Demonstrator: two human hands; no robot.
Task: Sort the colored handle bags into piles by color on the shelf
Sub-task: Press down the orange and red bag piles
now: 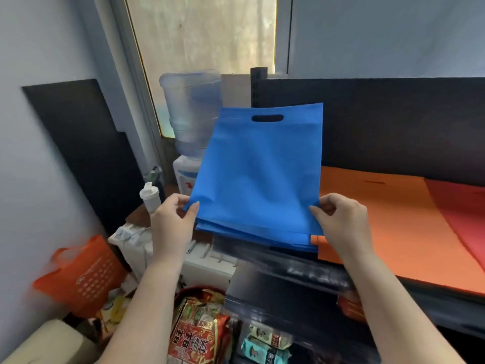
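A stack of blue handle bags (258, 177) is tilted up at the left end of the shelf (393, 287), its cut-out handle at the top. My left hand (174, 219) pinches the stack's lower left corner. At the lower right corner, my right hand (341, 222) pinches the stack. To the right an orange pile (380, 222) lies flat on the shelf, and a red pile (462, 214) lies beside it at the far right. The blue stack's near edge overlaps the orange pile's left corner.
A water dispenser with a clear bottle (193, 114) stands behind the blue bags, left of the shelf's post. An orange tote (84, 274) sits low at the left. Snack packets (199, 334) fill the space below. A white bottle (150, 197) stands by my left hand.
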